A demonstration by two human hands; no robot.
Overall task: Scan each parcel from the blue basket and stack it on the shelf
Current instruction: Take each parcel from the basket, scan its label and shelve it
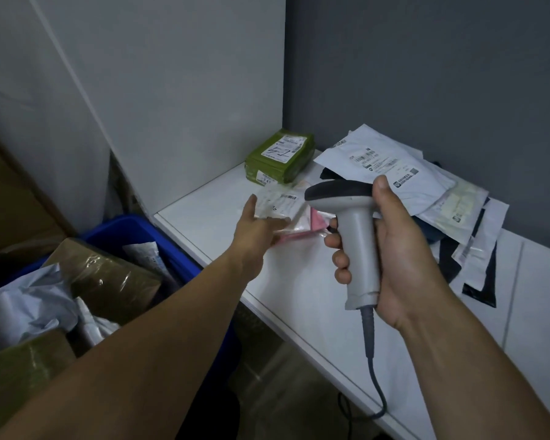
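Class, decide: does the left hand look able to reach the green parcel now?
Probably yes: only bare shelf lies between left hand and green parcel, though it touches a pink packet.

I see a white shelf (pixel 216 230) running from mid-frame down to the lower right. In its back corner, just above centre, a green parcel (pixel 280 157) lies flat with its label up. Right of it, a loose overlapping pile of white mailers (pixel 385 173) spreads toward the right edge, with black-lined mailers (pixel 478 268) on the near side. At centre a small pink packet (pixel 316 222) is blurred, and I cannot tell whether it rests on the shelf.
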